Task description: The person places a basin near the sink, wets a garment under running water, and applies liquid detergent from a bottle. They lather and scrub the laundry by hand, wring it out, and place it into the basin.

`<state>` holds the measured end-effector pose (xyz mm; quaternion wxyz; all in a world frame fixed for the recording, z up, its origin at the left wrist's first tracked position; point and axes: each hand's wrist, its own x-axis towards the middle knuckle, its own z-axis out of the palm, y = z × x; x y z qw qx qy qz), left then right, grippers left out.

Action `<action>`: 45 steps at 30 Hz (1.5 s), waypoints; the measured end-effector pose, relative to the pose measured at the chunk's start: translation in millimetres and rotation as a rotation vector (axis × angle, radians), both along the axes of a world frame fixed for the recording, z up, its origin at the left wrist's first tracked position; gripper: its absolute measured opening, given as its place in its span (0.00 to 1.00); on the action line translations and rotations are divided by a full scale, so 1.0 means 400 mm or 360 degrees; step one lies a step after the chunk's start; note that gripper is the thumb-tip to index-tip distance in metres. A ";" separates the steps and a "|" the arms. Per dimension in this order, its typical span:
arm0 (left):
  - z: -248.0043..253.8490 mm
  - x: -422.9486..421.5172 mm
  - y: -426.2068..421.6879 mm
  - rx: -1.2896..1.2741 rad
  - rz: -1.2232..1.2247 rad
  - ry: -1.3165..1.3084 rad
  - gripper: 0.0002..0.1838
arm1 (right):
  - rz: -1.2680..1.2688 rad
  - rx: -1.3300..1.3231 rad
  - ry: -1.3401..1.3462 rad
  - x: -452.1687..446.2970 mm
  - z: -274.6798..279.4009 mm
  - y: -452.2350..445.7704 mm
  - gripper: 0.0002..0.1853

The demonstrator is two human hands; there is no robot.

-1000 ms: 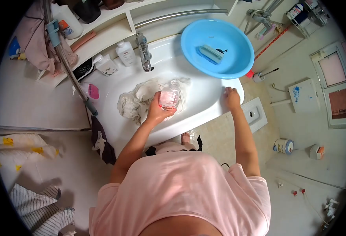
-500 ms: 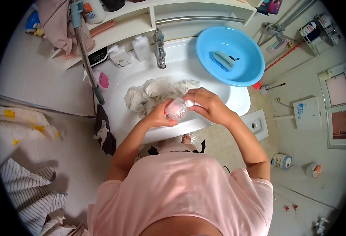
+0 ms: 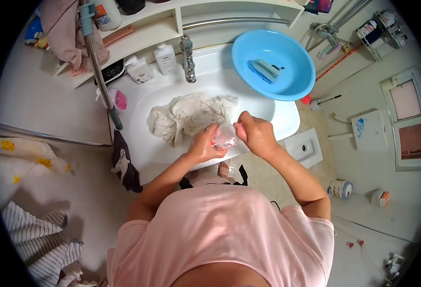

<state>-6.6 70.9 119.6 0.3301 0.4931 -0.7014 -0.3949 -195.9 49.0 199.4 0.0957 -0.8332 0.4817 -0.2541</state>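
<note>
A small clear plastic bottle (image 3: 225, 137) with a bit of red on its side is held over the front of the sink. My left hand (image 3: 205, 146) wraps round its body. At the neck end, the curled fingers of my right hand (image 3: 258, 135) close over the bottle's cap, which they hide. Behind the hands, a wet white cloth (image 3: 186, 115) lies bunched in the white sink (image 3: 143, 155).
On the sink's right end rests a blue basin (image 3: 296, 71) holding a scrubbing brush (image 3: 266, 71). The faucet (image 3: 188, 60) stands at the back, beside white bottles (image 3: 165, 58). A metal pole (image 3: 98, 67) rises at the left. A squat toilet (image 3: 304, 148) lies right.
The bottle and both hands have shifted slightly right in view. My right hand has turned and its fingers have curled in, covering the white cap that showed before. The view has moved a little.
</note>
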 end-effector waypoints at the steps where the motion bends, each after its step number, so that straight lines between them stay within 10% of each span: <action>1: -0.007 -0.028 -0.004 -0.0095 0.0074 0.0009 0.34 | -0.0107 0.0064 -0.0004 -0.008 0.006 0.003 0.13; 12: 0.006 -0.174 -0.079 -0.0380 -0.0264 0.0040 0.56 | -0.0835 -0.0067 0.0259 -0.263 0.145 -0.020 0.20; 31: -0.246 0.278 -0.055 -0.0023 0.0547 -0.0289 0.25 | -0.1042 -0.0036 0.1140 -0.371 0.122 -0.170 0.21; 35: -0.228 0.302 -0.100 -0.0169 0.0638 -0.0142 0.25 | -0.0754 -0.0613 0.0581 -0.250 0.161 -0.146 0.19; 41: -0.233 0.242 -0.255 -0.0352 0.0321 -0.0943 0.37 | 0.0318 0.0702 0.0350 0.043 -0.194 -0.210 0.37; 45: -0.333 0.249 -0.229 0.0142 0.0253 -0.1137 0.32 | -0.0078 0.1010 0.0713 0.180 -0.442 -0.228 0.43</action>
